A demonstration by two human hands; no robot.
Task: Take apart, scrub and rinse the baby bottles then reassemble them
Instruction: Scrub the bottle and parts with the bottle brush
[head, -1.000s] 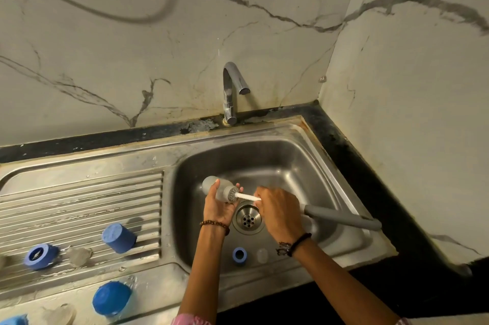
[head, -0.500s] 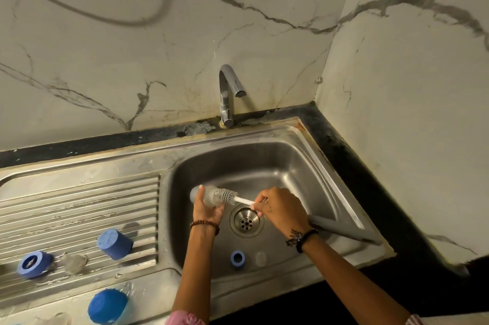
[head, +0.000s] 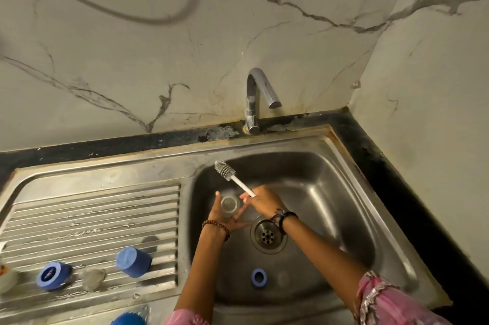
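Dim, warm light falls from above; soft glare streaks the stainless steel sink basin (head: 330,192). The moving hands show slight motion blur. Wide-angle distortion bends the dark worktop (head: 105,144) edges.

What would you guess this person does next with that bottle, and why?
Probably take the bottle under the tap to rinse it. The brush in the right hand is clear of the bottle, its bristles up in the air; the left hand holds the bottle mouth-up over the sink, and no water is running.
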